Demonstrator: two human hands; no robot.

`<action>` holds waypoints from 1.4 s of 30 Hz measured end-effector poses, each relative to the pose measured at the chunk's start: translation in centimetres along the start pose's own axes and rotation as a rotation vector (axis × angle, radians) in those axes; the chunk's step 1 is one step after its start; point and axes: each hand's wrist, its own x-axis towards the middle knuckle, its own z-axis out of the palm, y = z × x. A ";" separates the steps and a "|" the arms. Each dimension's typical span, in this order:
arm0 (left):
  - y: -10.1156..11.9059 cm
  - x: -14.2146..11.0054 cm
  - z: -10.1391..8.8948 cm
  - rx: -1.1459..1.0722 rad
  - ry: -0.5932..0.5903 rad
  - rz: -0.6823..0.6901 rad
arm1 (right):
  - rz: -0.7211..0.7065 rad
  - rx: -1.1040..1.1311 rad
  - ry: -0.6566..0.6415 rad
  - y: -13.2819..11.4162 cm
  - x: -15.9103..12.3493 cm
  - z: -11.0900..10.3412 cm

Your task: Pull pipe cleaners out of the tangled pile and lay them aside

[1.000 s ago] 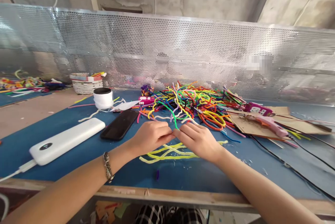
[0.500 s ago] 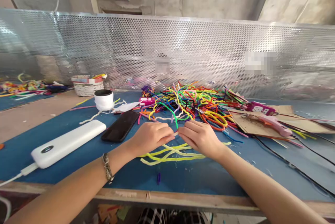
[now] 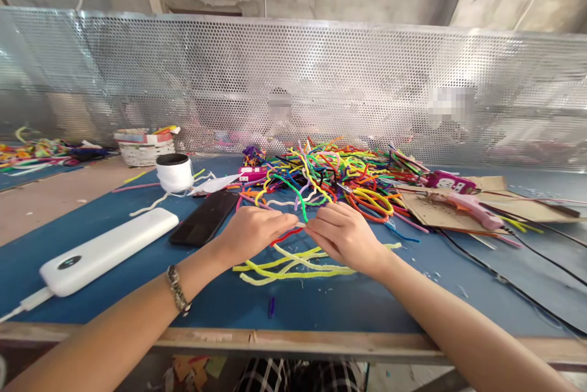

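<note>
My left hand (image 3: 254, 230) and my right hand (image 3: 346, 236) meet above the blue table, fingers pinched. A short stretch of pale pipe cleaner (image 3: 301, 225) shows between the fingertips; both hands grip it. A green pipe cleaner (image 3: 300, 196) runs down to the same spot; whether it is held or lies behind I cannot tell. Below the hands lie several yellow pipe cleaners (image 3: 293, 268), crossing one another. A red pipe cleaner (image 3: 287, 236) shows under my left fingers. Behind is a tangled pile of coloured pipe cleaners (image 3: 339, 162).
On the left are a white power bank (image 3: 110, 251), a black phone (image 3: 204, 219), a white-wrapped cup (image 3: 175, 175) and a woven basket (image 3: 144, 150). A pink glue gun (image 3: 474, 208) rests on cardboard (image 3: 426, 211) at right, with black cables (image 3: 495, 273). A perforated metal screen (image 3: 348, 86) stands behind.
The whole view has shifted slightly. A red pipe cleaner now shows beneath my left fingers. Both hands stay pinched together on the pale pipe cleaner.
</note>
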 end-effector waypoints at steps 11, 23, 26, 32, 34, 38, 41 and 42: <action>-0.5 0.1 -0.2 0.066 -0.026 0.130 | 0.088 0.141 -0.193 0.4 -0.5 0.0; -0.5 -0.1 -0.5 0.097 -0.044 0.216 | 0.151 0.366 -0.296 0.9 -0.4 0.0; -0.5 -0.3 0.0 0.037 -0.042 0.156 | 0.176 0.394 -0.337 0.7 -0.4 0.0; -0.4 -0.1 0.3 -0.058 -0.011 0.055 | 0.181 0.376 -0.336 1.2 -0.3 -0.7; -0.5 0.1 0.1 -0.057 -0.028 0.043 | 0.185 0.343 -0.337 1.6 -0.3 -1.0; -1.0 -0.1 -0.1 -0.022 -0.103 0.068 | 0.202 0.293 -0.392 2.0 -0.4 -1.0; -1.4 -0.4 -0.1 -0.002 -0.138 0.035 | 0.219 0.287 -0.423 2.1 -0.5 -0.9; -1.5 -0.4 -0.1 -0.001 -0.140 0.017 | 0.215 0.294 -0.426 2.2 -0.6 -0.8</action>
